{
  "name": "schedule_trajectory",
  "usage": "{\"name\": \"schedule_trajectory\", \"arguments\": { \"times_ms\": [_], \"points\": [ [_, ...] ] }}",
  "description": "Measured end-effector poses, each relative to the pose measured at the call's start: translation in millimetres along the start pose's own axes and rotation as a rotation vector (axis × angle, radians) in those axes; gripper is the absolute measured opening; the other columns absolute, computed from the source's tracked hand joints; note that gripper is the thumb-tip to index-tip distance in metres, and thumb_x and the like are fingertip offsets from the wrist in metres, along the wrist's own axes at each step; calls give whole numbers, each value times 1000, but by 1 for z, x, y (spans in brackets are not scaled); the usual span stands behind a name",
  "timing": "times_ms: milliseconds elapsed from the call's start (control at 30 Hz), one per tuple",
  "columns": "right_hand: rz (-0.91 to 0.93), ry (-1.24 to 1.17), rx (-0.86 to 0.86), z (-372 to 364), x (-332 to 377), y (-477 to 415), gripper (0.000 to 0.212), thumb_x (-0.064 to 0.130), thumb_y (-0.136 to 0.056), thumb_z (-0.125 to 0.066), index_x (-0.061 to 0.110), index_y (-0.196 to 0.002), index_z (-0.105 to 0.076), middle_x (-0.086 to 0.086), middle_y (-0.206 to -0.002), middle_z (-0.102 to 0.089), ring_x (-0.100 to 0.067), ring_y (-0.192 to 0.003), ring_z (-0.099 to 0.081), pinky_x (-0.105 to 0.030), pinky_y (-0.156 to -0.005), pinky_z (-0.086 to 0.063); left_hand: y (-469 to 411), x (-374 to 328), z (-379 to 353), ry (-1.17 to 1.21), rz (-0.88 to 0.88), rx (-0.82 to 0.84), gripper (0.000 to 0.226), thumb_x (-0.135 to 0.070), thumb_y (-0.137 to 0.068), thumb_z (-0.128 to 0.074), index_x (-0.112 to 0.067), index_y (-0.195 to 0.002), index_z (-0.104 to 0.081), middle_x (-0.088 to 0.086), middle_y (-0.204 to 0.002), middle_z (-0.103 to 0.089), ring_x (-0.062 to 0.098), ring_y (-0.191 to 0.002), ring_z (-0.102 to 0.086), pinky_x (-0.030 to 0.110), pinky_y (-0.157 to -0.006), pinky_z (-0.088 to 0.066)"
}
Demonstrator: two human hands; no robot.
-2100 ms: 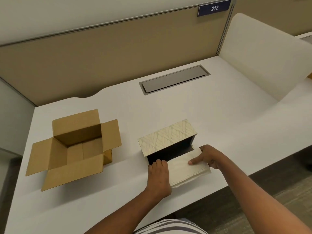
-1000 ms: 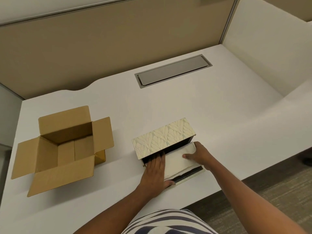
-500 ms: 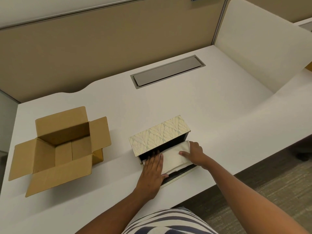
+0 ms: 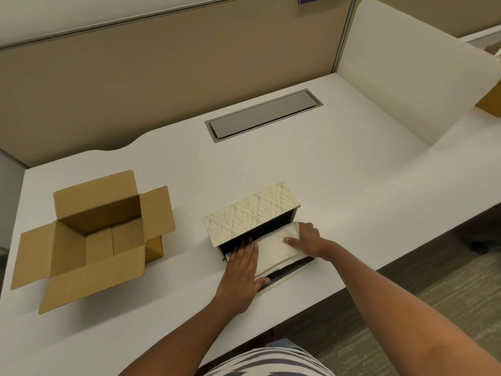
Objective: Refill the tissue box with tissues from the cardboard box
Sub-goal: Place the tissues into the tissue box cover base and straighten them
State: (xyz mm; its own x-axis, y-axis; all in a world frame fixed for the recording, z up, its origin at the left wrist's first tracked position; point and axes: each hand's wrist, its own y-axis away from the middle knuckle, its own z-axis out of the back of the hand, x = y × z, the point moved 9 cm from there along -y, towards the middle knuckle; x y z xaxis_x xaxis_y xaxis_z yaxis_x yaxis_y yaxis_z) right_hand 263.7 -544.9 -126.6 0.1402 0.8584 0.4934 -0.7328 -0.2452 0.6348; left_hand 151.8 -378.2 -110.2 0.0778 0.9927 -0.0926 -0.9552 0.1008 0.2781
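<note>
- Nearest me I see the striped front of a shirt (image 4: pixel 271 362) at the bottom edge, with both bare forearms reaching forward from it over the white surface (image 4: pixel 339 180).
- My left hand (image 4: pixel 241 275) lies flat, fingers spread and extended, palm down on the near left end of the tissues (image 4: pixel 276 248); its fingertips reach into the dark opening just beyond. It presses rather than pinches.
- My right hand (image 4: pixel 309 238) is on the right end of the same stack, fingers curled over the far right corner and the thumb stretched left across the top: a loose grip on the tissues.
- The tissues are a folded off-white stack, soft-edged, lying between my two hands and partly inside the tissue box (image 4: pixel 252 213).
- Directly under and in front of both hands, the box's dark-lined flap (image 4: pixel 287 275) lies open on the surface, with a pale edge.
- Just beyond my fingers the tissue box shows a cream panel with a gold leaf pattern and a black interior.
- Well to the left of my left hand stands the cardboard box (image 4: pixel 97 237), flaps open, its inside bare as far as I can see.
- Far beyond the grip, a grey cover plate (image 4: pixel 263 115) is set in the surface, before a tan partition (image 4: pixel 162 77).
</note>
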Motion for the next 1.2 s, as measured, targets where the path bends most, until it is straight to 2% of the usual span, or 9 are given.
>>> {"name": "schedule_trajectory", "arguments": {
  "times_ms": [133, 467, 567, 700, 767, 900, 1000, 1100, 1200],
  "points": [
    [17, 15, 0, 1, 0, 0, 83, 57, -89, -52, 10, -149, -18, -13, -151, -24, -30, -138, -26, -45, -112, -30, 1, 3, -8, 36, 43, 139, 84, -69, -87, -12, -11, -146, -28, 8, -150, -37, 21, -138, -24, 34, -118, 4],
    [27, 2, 2, 1, 0, -2, 81, 59, -87, -54, 11, -146, -24, -13, -148, -27, -31, -135, -28, -45, -111, -30, 1, 1, -2, 47, 22, 90, 86, -70, -87, -12, -9, -146, -27, 11, -150, -37, 25, -140, -15, 31, -116, 13],
    [24, -4, -4, 2, 0, 0, 81, 60, -86, -55, 12, -145, -26, -13, -147, -29, -31, -134, -29, -46, -111, -31, 1, 3, -4, 39, 22, 93, 88, -72, -86, -10, -10, -148, -21, 10, -154, -29, 24, -142, -8, 37, -113, -3],
    [0, -50, 8, 4, -2, -2, 88, 63, -81, -59, 12, -145, -27, -13, -147, -30, -31, -133, -32, -47, -110, -34, 1, 3, -2, 27, 42, 77, 85, -70, -88, -11, -11, -142, -37, 8, -145, -44, 20, -134, -25, 38, -105, -23],
    [-13, -104, 8, 6, -1, -2, 91, 64, -75, -64, 13, -143, -32, -11, -144, -33, -29, -130, -36, -47, -108, -38, 4, 5, 2, 36, 54, 60, 86, -72, -87, -9, -12, -145, -31, 8, -150, -37, 20, -137, -20, 40, -108, -15],
    [-30, -244, -19, 8, -2, -4, 83, 53, -74, -73, 11, -137, -39, -8, -137, -44, -27, -120, -48, -43, -100, -47, 6, -5, 14, 103, -23, 7, 97, -77, -74, -1, -17, -150, 6, 4, -159, 6, 16, -134, 25, 27, -100, 26],
    [-29, -326, -59, 9, -2, -1, 75, 47, -75, -76, 10, -132, -44, -9, -131, -52, -25, -110, -54, -39, -95, -51, 9, -4, 21, 106, -35, -51, 96, -77, -75, -4, -18, -149, 8, 1, -159, 13, 16, -138, 24, 23, -100, 27],
    [-22, -343, -109, 15, -1, 5, 78, 47, -78, -73, 9, -138, -40, -9, -135, -49, -25, -116, -51, -35, -93, -47, 16, -3, 32, 188, -64, -115, 89, -73, -80, -8, -20, -150, 6, -5, -156, 16, 12, -141, 22, 21, -104, 23],
    [-2, -385, -170, 29, -3, 11, 85, 47, -81, -71, 7, -145, -32, -10, -143, -45, -26, -126, -46, -34, -93, -44, 31, 0, 59, 311, -100, -268, 71, -61, -90, -23, -17, -146, -26, -3, -157, -12, 12, -144, -1, 19, -111, 5]
  ]
}}
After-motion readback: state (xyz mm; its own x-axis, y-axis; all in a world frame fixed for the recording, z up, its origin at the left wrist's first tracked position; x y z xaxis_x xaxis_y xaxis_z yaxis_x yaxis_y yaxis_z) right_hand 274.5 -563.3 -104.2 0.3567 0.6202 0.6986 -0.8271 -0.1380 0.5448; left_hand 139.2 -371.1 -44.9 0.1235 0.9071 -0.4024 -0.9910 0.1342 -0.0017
